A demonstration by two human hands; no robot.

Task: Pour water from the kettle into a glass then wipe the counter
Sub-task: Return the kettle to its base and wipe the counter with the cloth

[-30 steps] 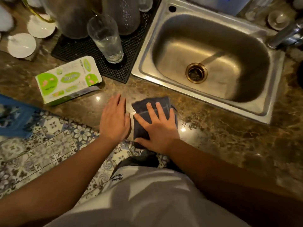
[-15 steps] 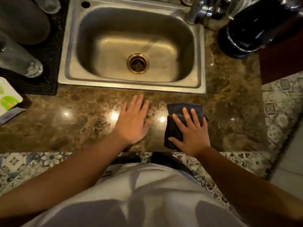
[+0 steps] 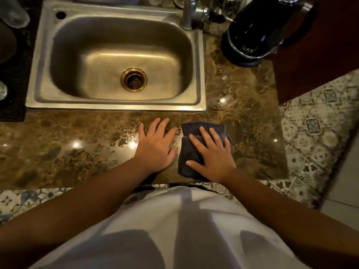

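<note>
A folded dark cloth (image 3: 186, 151) lies on the brown marble counter (image 3: 77, 148), in front of the sink's right corner. My right hand (image 3: 213, 154) presses flat on the cloth with its fingers spread. My left hand (image 3: 157, 148) rests flat on the bare counter just left of the cloth, holding nothing. The black kettle (image 3: 252, 30) stands on its base at the back right, apart from both hands. Only the base of a clear glass (image 3: 2, 90) shows at the far left edge, on a black mat (image 3: 13, 78).
The steel sink (image 3: 116, 104) fills the middle back, with its faucet (image 3: 187, 14) behind the right corner. The counter ends just right of the cloth, where patterned floor tiles (image 3: 314, 133) begin. A brown wooden panel (image 3: 320, 55) stands beside the kettle.
My right hand has slid the cloth rightward along the counter, from left of the sink to its right corner. My left hand followed alongside, and my view swung right.
</note>
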